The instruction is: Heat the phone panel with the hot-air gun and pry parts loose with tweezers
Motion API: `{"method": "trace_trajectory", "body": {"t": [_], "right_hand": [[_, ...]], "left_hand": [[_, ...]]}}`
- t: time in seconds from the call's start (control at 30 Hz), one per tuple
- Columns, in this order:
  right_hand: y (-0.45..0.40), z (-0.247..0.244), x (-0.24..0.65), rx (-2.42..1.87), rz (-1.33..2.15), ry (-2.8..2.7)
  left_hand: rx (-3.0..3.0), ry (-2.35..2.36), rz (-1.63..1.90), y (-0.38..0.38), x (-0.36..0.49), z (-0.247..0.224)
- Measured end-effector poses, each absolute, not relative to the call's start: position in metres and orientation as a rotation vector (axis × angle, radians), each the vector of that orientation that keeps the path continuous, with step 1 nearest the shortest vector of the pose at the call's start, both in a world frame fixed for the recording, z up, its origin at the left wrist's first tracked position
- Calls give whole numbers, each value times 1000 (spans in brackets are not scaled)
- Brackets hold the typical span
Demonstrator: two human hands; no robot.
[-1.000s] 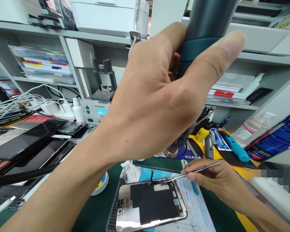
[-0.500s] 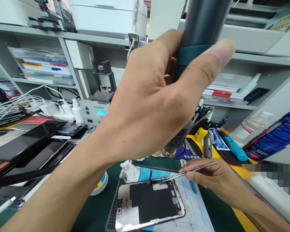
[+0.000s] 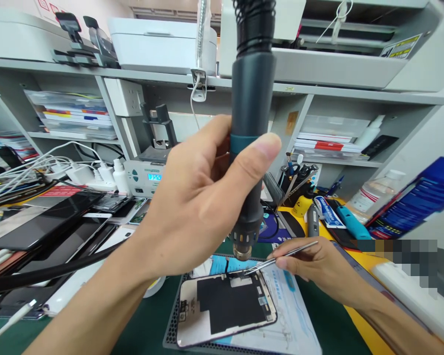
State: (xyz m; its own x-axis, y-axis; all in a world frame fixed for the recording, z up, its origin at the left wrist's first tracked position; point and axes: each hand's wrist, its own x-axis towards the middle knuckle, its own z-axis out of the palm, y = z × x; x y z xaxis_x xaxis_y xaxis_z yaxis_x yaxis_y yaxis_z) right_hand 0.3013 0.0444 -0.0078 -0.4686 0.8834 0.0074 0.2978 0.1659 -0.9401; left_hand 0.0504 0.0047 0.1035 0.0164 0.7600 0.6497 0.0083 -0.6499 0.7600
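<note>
My left hand (image 3: pixel 203 197) is wrapped round the dark handle of a hot air gun (image 3: pixel 252 98), its metal nozzle pointing down above the work. Below the nozzle lies a phone screen (image 3: pixel 229 305), back side up, with a black sheet and a silvery border. Between the fingers of my right hand (image 3: pixel 311 264) is a pair of metal tweezers (image 3: pixel 281 257). Their tips touch the screen's upper edge, by a dark flex cable. Under the screen is a blue and white printed sheet (image 3: pixel 296 315) on a perforated metal plate (image 3: pixel 171 325).
A hot air station (image 3: pixel 144 177) with a lit display stands behind. Stacked phones (image 3: pixel 40 217) and tangled white cables (image 3: pixel 77 162) fill the left side. On the right are a clear bottle (image 3: pixel 377 195), a glue tube (image 3: pixel 329 212) and a yellow bottle (image 3: pixel 302 206). A black hose (image 3: pixel 59 276) crosses at left.
My left hand and the hot air gun are now lower, farther from the camera and more to the left. The tweezers remain at the screen's upper edge. The camera view has shifted slightly.
</note>
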Motion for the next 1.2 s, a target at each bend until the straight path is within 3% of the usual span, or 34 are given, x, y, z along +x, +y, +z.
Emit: {"method": "trace_trajectory", "body": {"t": [1.2], "right_hand": [[47,-4,301,-1098,1307,-1918]], "left_hand": [[1815,882,1482,-1,64,68]]}}
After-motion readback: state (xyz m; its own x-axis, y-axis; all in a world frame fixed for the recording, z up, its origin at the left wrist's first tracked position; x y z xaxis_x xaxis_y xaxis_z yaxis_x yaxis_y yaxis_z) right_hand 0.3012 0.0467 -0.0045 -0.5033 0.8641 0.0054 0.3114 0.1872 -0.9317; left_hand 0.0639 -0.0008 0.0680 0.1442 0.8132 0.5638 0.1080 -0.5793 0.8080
